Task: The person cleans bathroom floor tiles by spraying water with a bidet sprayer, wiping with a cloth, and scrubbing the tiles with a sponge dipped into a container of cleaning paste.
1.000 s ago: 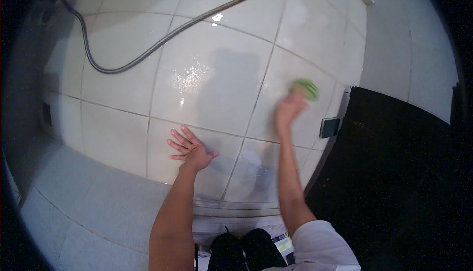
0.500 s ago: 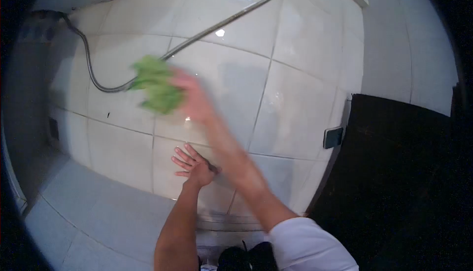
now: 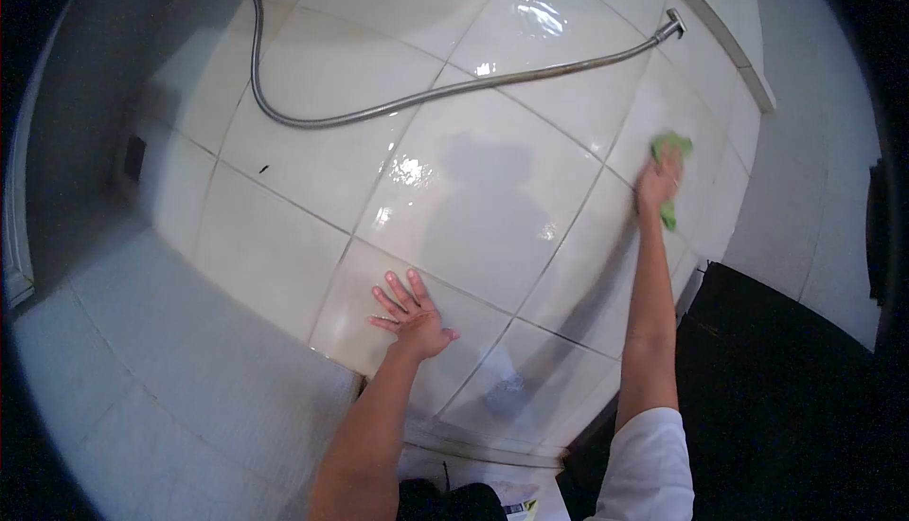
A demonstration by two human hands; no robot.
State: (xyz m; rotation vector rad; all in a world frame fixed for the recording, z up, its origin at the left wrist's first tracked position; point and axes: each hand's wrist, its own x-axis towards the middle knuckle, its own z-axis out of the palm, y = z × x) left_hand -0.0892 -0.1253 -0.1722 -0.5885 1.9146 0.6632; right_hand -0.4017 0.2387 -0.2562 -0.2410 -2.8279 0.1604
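**A right hand (image 3: 660, 185) works a green cloth (image 3: 670, 145) near the right edge of wet white tiles (image 3: 284, 208)**

We find the right hand gripping the cloth, which is bunched under its fingers and shows above and below them; motion blur hides the exact finger placement. Half a second ago, cloth and hand were well to the left, by the metal hose (image 3: 407, 102); now they are at the tiles' right side. We take this as a broad sweep, with the wiping reaching across to that edge.

The left hand (image 3: 415, 324) lies flat with fingers spread, holding nothing, on the tiles near their lower edge, and we judge it a brace.

Farther out, we see the hose curving across the upper part and a black mat (image 3: 767, 388) beyond the lower right edge. At the bottom, a printed sheet (image 3: 519, 510) carries writing too small for us to read; we spot no brand.
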